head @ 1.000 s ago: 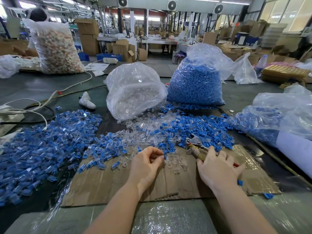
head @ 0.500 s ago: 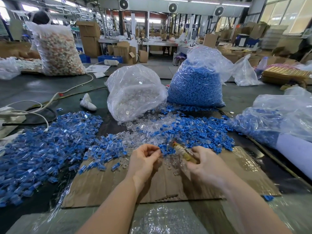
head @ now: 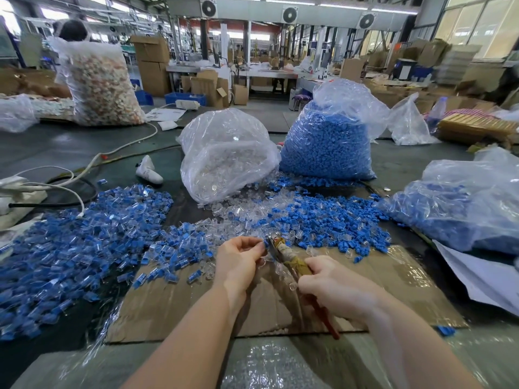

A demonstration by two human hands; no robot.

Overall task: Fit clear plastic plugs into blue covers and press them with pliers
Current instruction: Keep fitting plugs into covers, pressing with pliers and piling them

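Since a moment ago my right hand [head: 334, 287] has lifted the pliers [head: 292, 262] off the cardboard sheet [head: 393, 290] and swung their nose up to meet my left hand [head: 238, 262]. Right fingers are curled tight round the taped handles, a red handle tip poking out below my wrist. Left fingertips are pinched together on a small blue cover [head: 265, 244], held right at the pliers' jaws; whether the jaws are biting it I cannot tell. Both hands hover over the cardboard, which lies on the tabletop [head: 70, 147] with a few loose clear plugs [head: 309, 250] on it. Just beyond, loose blue covers and clear plugs lie mixed in a wide spread, and to my left sits a big heap of assembled blue-and-clear pieces [head: 70, 242]. Farther back stand a bag of clear plugs [head: 224, 155] and, beside it on the right, a bag of blue covers [head: 328, 144]; another bag of blue parts [head: 460, 214] slumps at my right. A white cable [head: 120, 148] trails across the far left of the tabletop.
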